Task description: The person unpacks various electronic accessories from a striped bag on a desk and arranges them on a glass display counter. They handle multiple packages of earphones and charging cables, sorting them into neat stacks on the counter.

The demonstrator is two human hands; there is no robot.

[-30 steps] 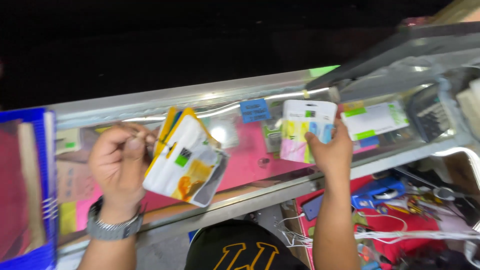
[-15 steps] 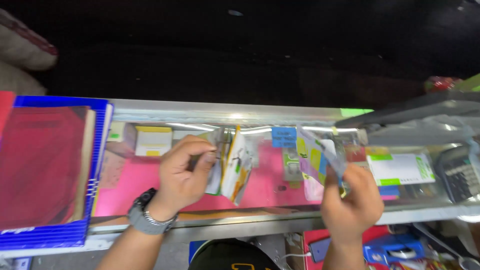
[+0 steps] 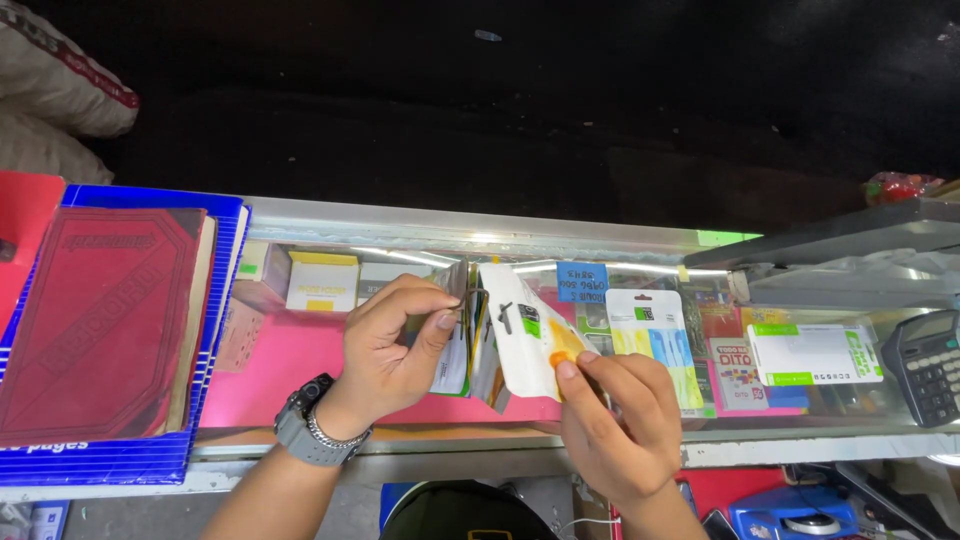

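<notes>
A red ledger (image 3: 100,320) lies on a blue notebook (image 3: 215,330) at the left of the glass counter (image 3: 300,370), a calculator (image 3: 925,365) at its right end.

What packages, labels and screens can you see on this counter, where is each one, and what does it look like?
Stack of flat white packets: held in left hand.
White packet with orange and green patches: pinched by right hand.
Blue label: on glass, rectangular.
White, yellow and blue packet: lying right of the hands.
White box with green edges: far right.
Calculator: right edge, dark, small screen.
</notes>
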